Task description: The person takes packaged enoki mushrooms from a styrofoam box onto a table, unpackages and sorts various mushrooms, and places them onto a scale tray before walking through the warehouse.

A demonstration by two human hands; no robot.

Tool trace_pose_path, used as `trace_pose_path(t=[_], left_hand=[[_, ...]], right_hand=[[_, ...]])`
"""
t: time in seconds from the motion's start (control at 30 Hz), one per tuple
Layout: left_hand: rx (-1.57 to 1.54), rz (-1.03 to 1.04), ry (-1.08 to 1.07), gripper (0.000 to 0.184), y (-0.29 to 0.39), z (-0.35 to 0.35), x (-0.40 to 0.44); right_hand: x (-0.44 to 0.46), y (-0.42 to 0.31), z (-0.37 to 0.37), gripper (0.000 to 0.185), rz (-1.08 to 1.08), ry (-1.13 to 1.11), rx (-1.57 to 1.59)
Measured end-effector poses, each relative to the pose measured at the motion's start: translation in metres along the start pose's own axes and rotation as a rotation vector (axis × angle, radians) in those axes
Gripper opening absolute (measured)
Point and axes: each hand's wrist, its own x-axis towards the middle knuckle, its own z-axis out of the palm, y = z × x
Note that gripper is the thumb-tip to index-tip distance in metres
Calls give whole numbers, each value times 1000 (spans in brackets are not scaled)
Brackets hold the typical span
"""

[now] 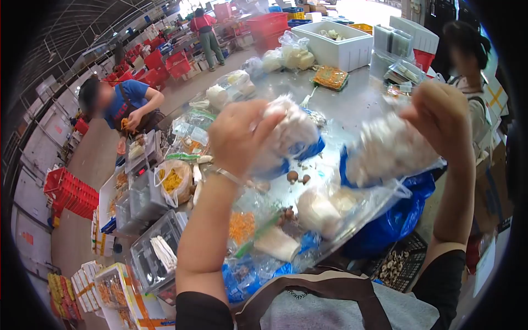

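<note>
Left hand [239, 135] grasps a bag of white mushrooms [291, 129] and right hand [440, 113] pinches a second bag [390, 151], both held over the steel bench [352, 93]; they look filled, though whether sealed I cannot tell. Loose brown mushrooms [292, 177] beneath lie unbagged, like those in the black crate [419, 242].

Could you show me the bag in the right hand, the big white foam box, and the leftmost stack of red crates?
Bag [389, 149] in the right hand [441, 113]: head view, its bulging side.
White foam box [346, 54]: head view, near wall.
Red crates [72, 193]: head view, middle of the stack.
</note>
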Motion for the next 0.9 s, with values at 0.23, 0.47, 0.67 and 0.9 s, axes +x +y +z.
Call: trace_pose_path(t=[0.23,0.47,0.67,0.9], left_hand=[[-310,-865,185,30,-127,194,-60],[-332,-1374,-152,47,-184,244,-226],[-522,-1533,-77,57,-181,139,-180],[-822,-1375,-123,41,-117,33,-170]], right_hand=[[34,88,181,28,6,31,-180],[-30,78,340,16,181,-867,302],[-10,80,284,18,452,-633,649],[-51,53,98,14,626,-365,538]])
